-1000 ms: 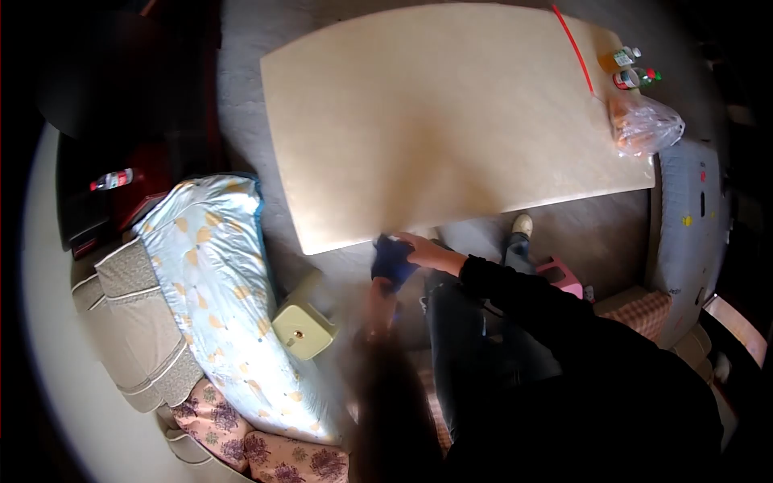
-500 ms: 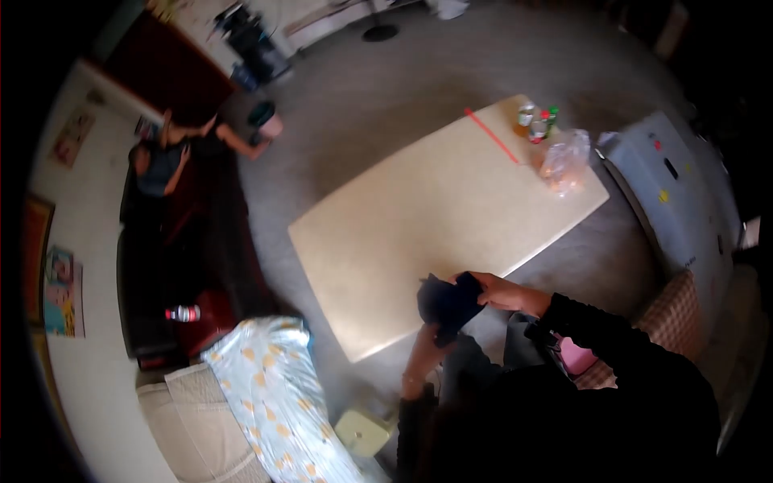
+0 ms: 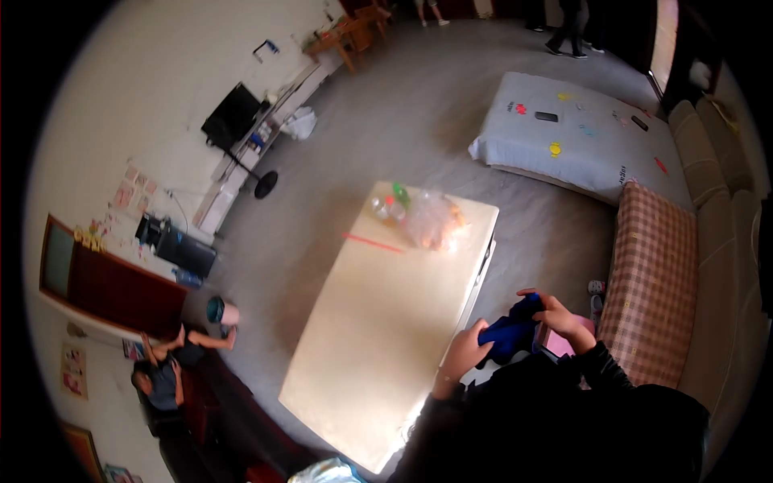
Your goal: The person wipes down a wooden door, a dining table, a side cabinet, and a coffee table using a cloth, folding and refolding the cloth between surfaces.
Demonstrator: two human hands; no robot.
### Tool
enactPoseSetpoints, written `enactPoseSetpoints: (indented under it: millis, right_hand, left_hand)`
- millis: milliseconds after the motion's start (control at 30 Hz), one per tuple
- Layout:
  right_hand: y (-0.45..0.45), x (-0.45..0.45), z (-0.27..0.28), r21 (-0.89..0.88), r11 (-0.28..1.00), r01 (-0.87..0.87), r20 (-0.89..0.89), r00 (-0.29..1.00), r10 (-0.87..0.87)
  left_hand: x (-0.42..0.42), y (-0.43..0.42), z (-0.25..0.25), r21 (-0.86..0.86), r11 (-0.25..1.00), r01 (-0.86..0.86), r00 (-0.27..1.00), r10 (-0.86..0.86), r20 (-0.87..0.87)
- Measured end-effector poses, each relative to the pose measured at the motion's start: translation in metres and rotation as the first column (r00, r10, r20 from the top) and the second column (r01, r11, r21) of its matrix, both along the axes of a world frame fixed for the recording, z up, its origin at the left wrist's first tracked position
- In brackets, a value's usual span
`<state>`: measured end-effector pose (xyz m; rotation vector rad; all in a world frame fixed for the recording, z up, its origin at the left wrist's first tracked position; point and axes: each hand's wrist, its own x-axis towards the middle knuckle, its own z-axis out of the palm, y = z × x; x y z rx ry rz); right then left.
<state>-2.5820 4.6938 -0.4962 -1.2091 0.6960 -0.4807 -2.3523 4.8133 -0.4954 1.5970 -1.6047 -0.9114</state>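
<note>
A dark blue piece of cloth [image 3: 509, 334] hangs between my two hands, bunched and creased, over the gap beside the table's long edge. I cannot make out what kind of cloth item it is. My left hand [image 3: 465, 352] grips its left end, with thumb and fingers closed. On the other end, the fingers of my right hand [image 3: 561, 317] pinch the cloth near its top. The cream table [image 3: 346, 354] lies just left of my left hand. Something pink [image 3: 557, 343] shows beneath my right hand, partly hidden by it.
On the table's far end are a clear plastic bag [image 3: 433, 224] with orange items and several bottles [image 3: 390, 208]. A checked sofa cover [image 3: 656, 282] is at right, a grey-covered bed-like surface [image 3: 596, 129] beyond. A seated person [image 3: 165, 382] is at left; a standing fan [image 3: 264, 185] is farther off.
My view has swung to the right. Both hands and the cloth have moved from over the table's edge to beside it, and the cloth is now more spread between them.
</note>
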Motion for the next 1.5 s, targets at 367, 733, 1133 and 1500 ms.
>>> enactPoseSetpoints:
  millis: [367,733,1133,1500]
  right_hand:
    - [-0.116,-0.099,0.037,-0.486,0.874,-0.021,-0.328,0.931,-0.16]
    - [-0.273,-0.091,0.046,-0.485,0.873,-0.041,-0.438,0.876,-0.202]
    - [-0.61,0.035,0.095,-0.646,0.71,-0.28,-0.429,0.903,-0.034]
    - [-0.825,0.202,0.031,-0.458,0.692,-0.558,-0.42,0.822,0.384]
  left_hand:
    - [-0.08,-0.172,0.053,-0.054,0.998,0.038,0.988,-0.045,-0.148]
    - [-0.055,-0.366,0.027,-0.159,0.986,0.056,0.988,-0.078,-0.134]
    - [0.009,-0.622,0.023,-0.038,0.998,-0.048,0.984,0.041,-0.173]
    - [0.085,-0.712,-0.003,0.125,0.803,-0.583,0.794,0.596,-0.118]
